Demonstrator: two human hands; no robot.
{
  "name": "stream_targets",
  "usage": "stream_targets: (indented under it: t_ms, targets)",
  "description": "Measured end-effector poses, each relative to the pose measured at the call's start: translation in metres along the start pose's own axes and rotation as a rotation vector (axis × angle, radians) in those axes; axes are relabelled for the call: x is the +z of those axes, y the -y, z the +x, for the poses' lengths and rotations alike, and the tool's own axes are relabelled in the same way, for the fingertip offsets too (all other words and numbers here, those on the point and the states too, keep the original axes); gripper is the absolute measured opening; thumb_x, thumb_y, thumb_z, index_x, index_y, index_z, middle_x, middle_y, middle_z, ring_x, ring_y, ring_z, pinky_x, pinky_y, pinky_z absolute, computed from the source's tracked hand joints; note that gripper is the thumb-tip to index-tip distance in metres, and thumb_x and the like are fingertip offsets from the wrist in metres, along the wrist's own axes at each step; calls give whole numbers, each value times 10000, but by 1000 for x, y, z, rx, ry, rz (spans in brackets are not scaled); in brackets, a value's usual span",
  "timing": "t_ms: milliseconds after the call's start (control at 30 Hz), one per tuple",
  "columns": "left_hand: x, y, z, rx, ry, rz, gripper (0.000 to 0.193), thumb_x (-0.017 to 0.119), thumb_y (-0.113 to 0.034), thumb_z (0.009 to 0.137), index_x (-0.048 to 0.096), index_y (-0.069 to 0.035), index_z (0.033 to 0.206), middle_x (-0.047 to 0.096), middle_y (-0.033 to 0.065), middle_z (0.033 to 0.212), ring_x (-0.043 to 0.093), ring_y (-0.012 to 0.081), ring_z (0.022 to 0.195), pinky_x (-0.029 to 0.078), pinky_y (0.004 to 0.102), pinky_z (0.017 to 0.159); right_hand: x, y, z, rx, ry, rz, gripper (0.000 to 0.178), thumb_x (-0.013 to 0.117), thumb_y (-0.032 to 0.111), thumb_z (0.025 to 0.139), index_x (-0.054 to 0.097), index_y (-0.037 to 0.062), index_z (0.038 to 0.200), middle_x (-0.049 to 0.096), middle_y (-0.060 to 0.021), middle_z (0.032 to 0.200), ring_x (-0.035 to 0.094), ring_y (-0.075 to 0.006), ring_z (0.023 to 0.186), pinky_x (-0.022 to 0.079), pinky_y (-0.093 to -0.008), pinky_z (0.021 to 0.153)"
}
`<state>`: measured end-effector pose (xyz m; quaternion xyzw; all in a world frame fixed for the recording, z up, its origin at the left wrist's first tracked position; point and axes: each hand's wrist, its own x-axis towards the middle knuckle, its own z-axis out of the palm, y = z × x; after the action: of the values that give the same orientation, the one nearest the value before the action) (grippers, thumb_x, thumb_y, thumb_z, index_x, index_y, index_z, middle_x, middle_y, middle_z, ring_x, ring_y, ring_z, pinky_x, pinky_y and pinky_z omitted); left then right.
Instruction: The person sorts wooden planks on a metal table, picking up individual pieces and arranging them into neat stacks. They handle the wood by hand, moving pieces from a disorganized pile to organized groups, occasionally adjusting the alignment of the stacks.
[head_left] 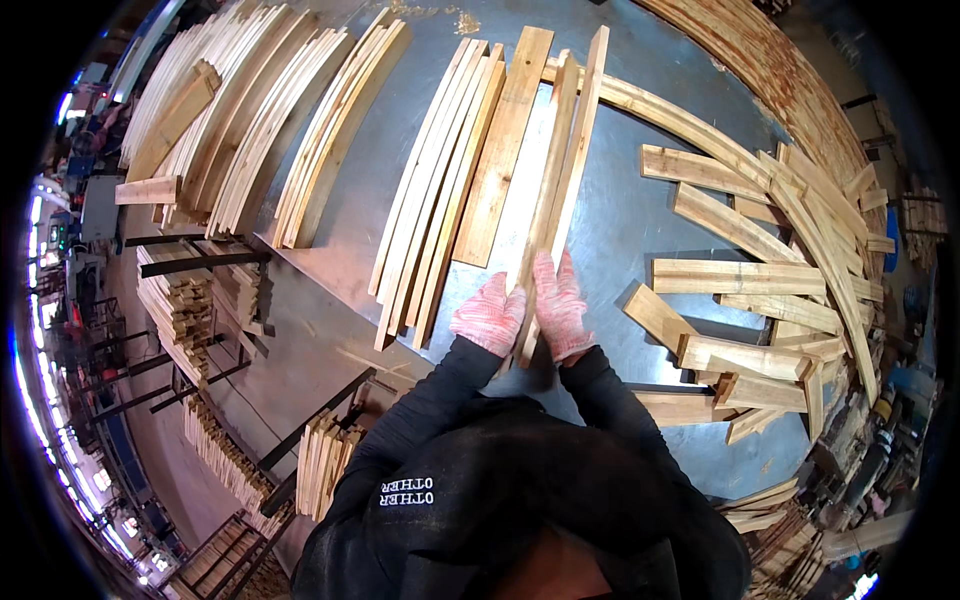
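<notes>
My left hand point(490, 314), in a pink and white knit glove, grips the near end of a pair of long wooden boards from the left side. My right hand point(562, 306), gloved alike, closes on them from the right. The left board point(556, 160) stands on its narrow edge. The right board point(583, 130) leans close beside it, and the two spread apart toward their far ends. Left of them a wider board point(508, 145) lies flat on the grey metal table point(620, 225). My palms hide part of the boards' near ends.
Several boards on edge point(440, 180) stand in a row left of my hands, with more board stacks point(340, 135) farther left. Short offcuts point(740, 277) are piled at the right, under a long curved-looking strip point(700, 130). Timber racks point(180, 310) stand below the table's left edge.
</notes>
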<state>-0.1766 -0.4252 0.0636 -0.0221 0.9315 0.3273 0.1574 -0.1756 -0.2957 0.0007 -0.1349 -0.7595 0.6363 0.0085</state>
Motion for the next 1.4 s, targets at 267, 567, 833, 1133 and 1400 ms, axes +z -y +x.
stream_targets:
  t_ms: [267, 567, 833, 1133, 1400]
  targets:
    - [12, 11, 24, 133, 243, -1168, 793, 679, -269, 909, 226, -19, 1510, 454, 122, 1385, 451, 197, 1239, 439, 335, 995, 11, 16, 8, -480, 11, -90, 510, 437, 178, 1021, 324, -56, 1459, 371, -253, 1491, 384, -377, 1366, 350, -429, 1102]
    - [-56, -13, 39, -51, 371, -1164, 693, 676, -46, 777, 391, -64, 1408, 570, 83, 1143, 613, 214, 991, 556, 394, 863, -202, 42, 302, -582, -236, -1469, 771, 642, 374, 865, 305, 86, 1496, 520, -201, 1375, 502, -371, 1264, 359, -493, 1082]
    - [-53, -8, 60, 112, 65, -334, 821, 656, -87, 751, 298, -59, 1490, 556, 163, 1271, 562, 263, 1167, 458, 351, 968, -262, 38, 336, -574, 344, -1514, 629, 630, 123, 820, 440, 156, 1419, 580, -136, 1280, 555, -369, 1170, 474, -422, 976]
    - [42, -9, 59, 105, 305, -15, 630, 655, -293, 786, 475, -71, 1347, 597, 192, 1204, 561, 345, 1166, 460, 455, 971, -133, 67, 192, -847, 686, -1516, 251, 605, 80, 733, 688, 122, 966, 647, -68, 1023, 566, -246, 1134, 267, -489, 1169]
    - [59, -32, 54, -76, 148, 73, 675, 696, -321, 796, 427, -10, 1331, 624, 211, 1159, 607, 401, 1066, 503, 447, 908, -87, 2, 138, -565, -287, -653, 643, 761, 206, 805, 474, 49, 1358, 488, -200, 1311, 482, -365, 1249, 391, -477, 1063]
